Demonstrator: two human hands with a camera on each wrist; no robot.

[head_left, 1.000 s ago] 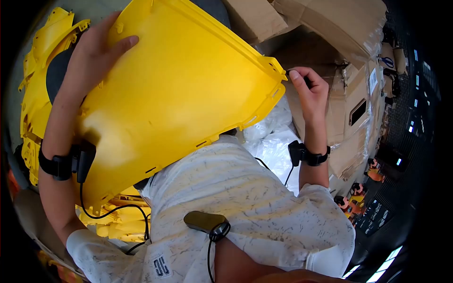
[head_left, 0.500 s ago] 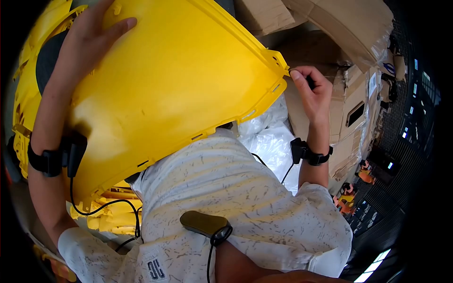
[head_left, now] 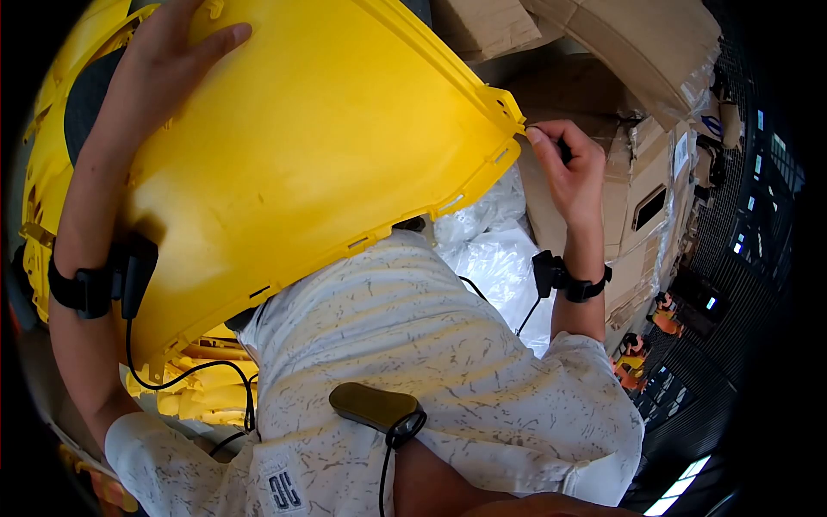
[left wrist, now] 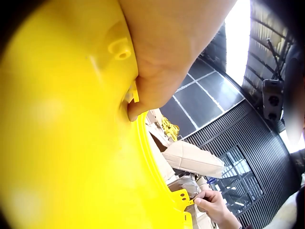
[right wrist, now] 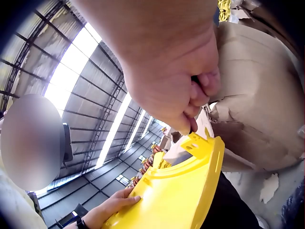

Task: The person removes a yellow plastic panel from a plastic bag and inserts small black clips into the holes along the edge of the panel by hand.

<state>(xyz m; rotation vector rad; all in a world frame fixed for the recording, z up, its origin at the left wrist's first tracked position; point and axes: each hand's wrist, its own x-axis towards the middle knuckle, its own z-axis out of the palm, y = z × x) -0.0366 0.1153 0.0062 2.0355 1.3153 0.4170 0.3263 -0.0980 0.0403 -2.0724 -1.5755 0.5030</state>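
Observation:
A large yellow plastic panel (head_left: 284,155) lies tilted across the person's lap, with slots and clips along its rim. At its upper left edge the left hand (head_left: 159,73) grips it, thumb flat on the face and fingers partly out of sight. The right hand (head_left: 573,168) has its fingers curled at the panel's far corner tab (head_left: 501,105). Between thumb and index fingertips, the right hand pinches a small dark piece, mostly hidden, right against that tab. In the right wrist view, the curled fingers stand close over the perforated corner bracket (right wrist: 198,145).
Yellow plastic parts (head_left: 202,396) lie below and left of the panel. Large cardboard boxes (head_left: 637,52) stand beyond the right hand, with clear plastic wrap (head_left: 495,258) beside the lap. A black cable (head_left: 194,369) hangs from the left wrist camera.
The panel and left hand have shifted slightly up and left in the head view. The right hand stays at the panel's corner, with its pinch held.

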